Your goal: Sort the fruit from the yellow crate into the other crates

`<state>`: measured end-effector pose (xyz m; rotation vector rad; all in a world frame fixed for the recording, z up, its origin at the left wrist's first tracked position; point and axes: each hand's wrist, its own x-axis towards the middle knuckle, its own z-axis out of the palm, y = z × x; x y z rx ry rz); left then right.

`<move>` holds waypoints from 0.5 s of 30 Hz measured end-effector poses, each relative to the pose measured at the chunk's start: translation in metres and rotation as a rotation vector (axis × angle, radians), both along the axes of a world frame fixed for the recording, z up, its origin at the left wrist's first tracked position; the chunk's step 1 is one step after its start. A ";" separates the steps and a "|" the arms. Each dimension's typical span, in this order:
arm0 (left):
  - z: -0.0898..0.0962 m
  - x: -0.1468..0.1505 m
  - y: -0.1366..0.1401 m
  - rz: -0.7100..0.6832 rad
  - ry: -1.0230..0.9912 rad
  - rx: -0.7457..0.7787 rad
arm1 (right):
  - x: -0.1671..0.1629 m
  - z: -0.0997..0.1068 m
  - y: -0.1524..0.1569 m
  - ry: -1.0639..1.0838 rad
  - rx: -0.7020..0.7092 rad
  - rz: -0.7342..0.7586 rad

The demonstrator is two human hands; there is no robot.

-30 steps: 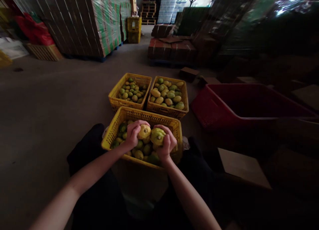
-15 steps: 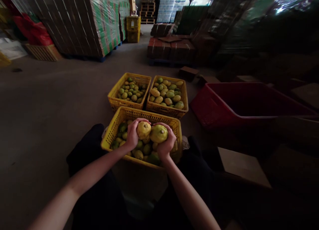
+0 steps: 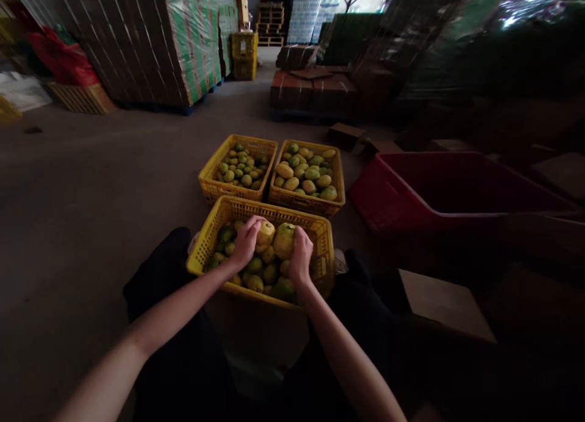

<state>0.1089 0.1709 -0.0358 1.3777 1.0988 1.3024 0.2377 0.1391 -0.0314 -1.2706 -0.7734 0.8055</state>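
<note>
In the nearest yellow crate point(image 3: 201, 246), yellow and green papayas point(image 3: 255, 265) lie loosely heaped. My left hand point(image 3: 245, 245) is closed around the side of a yellow papaya point(image 3: 265, 235) above the heap. Beside it, my right hand point(image 3: 302, 255) grips a larger yellow-green papaya point(image 3: 284, 241) from the right. The two fruits are side by side, with their ends tilted up. Some of my fingers are hidden behind the fruit.
Two more yellow crates, a left one point(image 3: 208, 187) and a right one point(image 3: 340, 190), hold fruit just beyond. A red bin point(image 3: 393, 202) stands at right, near an open cardboard flap point(image 3: 443, 303). Wrapped pallet stacks point(image 3: 194, 50) stand farther back.
Both hands have turned and the two papayas have tilted, their ends now facing more upward. The right hand has shifted slightly left, more to the side of its fruit.
</note>
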 end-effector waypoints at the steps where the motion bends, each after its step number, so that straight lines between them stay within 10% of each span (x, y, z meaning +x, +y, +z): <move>1: -0.002 0.000 0.002 0.018 -0.027 -0.061 | 0.001 -0.001 0.001 0.015 -0.013 0.023; 15: 0.030 -0.006 0.026 0.137 -0.623 -0.853 | 0.001 0.013 0.017 0.691 -0.352 0.230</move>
